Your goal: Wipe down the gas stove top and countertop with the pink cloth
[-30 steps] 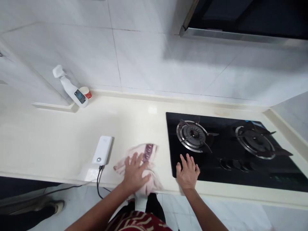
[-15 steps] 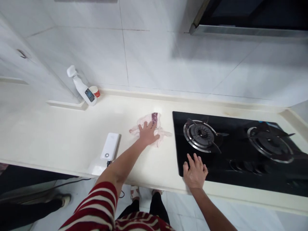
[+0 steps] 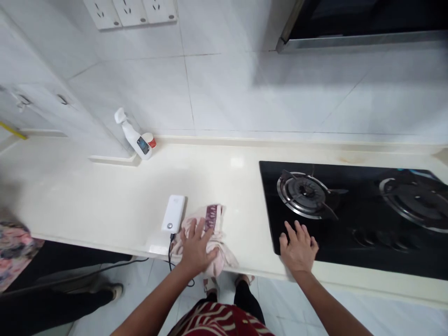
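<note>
My left hand (image 3: 196,249) lies flat with fingers spread on a pale pink cloth (image 3: 219,228) that has a purple patterned band. The cloth is bunched on the cream countertop (image 3: 133,205) near its front edge, and a corner reaches over that edge. Just left of it lies a white power bank (image 3: 174,213) with a black cable plugged into its lower end. My right hand (image 3: 299,247) rests with fingers apart on the front left corner of the black gas stove (image 3: 336,235), holding nothing. The nearer burner (image 3: 304,193) sits beyond my right fingertips.
A white spray bottle (image 3: 134,137) leans by the wall corner beside a red and white paper cup (image 3: 150,140). Wall sockets (image 3: 129,11) are at upper left, a dark range hood (image 3: 364,23) at upper right. Another person's patterned clothing (image 3: 16,252) shows at far left.
My left hand and the cloth have moved back toward the counter's front edge, closer to the power bank. My right hand stays on the stove corner. The camera view has shifted slightly.
</note>
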Demonstrator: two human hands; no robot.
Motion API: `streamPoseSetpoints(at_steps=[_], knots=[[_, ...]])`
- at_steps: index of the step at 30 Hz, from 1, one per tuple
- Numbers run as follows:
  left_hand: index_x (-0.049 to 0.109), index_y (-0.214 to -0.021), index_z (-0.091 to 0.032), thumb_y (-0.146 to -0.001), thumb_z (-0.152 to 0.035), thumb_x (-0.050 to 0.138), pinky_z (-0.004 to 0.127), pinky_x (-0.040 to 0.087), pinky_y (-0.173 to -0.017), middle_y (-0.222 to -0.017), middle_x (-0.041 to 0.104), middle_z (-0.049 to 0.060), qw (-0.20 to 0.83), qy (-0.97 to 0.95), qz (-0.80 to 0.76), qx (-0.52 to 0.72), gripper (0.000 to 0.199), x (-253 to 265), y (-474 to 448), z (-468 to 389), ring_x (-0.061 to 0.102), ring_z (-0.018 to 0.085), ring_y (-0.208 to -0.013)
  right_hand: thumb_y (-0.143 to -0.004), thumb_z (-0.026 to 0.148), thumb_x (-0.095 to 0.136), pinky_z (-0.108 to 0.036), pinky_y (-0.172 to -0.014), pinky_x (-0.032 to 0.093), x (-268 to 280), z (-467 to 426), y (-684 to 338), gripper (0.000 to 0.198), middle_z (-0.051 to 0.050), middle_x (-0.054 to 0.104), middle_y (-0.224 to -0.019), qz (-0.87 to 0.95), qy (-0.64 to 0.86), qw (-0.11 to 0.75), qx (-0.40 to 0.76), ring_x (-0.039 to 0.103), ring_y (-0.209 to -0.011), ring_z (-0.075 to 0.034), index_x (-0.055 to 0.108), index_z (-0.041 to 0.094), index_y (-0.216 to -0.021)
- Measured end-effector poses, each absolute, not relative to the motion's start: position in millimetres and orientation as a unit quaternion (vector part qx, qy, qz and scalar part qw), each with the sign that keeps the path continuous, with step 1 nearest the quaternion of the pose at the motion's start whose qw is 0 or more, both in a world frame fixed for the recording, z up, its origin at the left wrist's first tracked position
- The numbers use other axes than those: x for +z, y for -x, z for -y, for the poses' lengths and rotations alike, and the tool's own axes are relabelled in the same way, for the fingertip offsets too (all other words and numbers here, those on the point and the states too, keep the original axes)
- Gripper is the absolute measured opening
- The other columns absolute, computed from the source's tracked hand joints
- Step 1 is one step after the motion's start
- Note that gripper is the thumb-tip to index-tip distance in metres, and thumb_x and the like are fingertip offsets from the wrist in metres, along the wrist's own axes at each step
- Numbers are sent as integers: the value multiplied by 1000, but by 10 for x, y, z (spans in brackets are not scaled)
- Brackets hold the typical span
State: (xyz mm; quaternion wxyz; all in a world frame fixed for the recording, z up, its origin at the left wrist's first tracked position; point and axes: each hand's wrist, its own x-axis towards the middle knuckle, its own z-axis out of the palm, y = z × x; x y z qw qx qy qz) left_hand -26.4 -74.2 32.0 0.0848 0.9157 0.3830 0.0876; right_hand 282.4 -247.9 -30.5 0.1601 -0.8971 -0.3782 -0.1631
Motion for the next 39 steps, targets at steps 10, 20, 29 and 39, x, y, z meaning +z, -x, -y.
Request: streamPoseSetpoints(at_steps=[10, 20, 29, 39], knots=[[54, -142, -29, -88, -53, 55, 71, 23, -112, -163, 32, 12, 70, -891, -444, 73, 60, 426, -688, 179, 24, 42, -149, -99, 34, 35, -51, -115, 25, -198, 2427, -2792, 48, -10, 49, -152, 371, 910, 124, -138, 35, -144, -28, 59, 20, -139], [56, -140, -40, -75, -49, 68, 59, 30, -110, -158, 43, 4, 122, -976, -163, 76, 67, 210, 126, 1228, 42, 40, -141, -99, 29, 38, -53, -117, 24, -123, 2382, -2770, 46, -10, 46, -154, 361, 916, 142, -104, 32, -147, -28, 57, 21, -141], [69, -121, -34, -89, -39, 53, 52, 41, -94, -149, 53, 6, 71, -932, -337, 109, 37, 315, -397, 631, 46, 36, -131, -97, 26, 41, -55, -117, 22, -109, 2345, -2773, 46, -11, 46, -154, 365, 909, 168, -108, 32, -147, -30, 57, 20, -140], [64, -120, -23, -92, -31, 50, 40, 45, -97, -135, 58, 9, 144, -893, -388, 177, 33, 678, -2419, -179, 52, 26, -121, -96, 27, 42, -59, -115, 25, -186, 2365, -2786, 46, -13, 46, -154, 376, 898, 206, -97, 34, -146, -33, 59, 20, -138]])
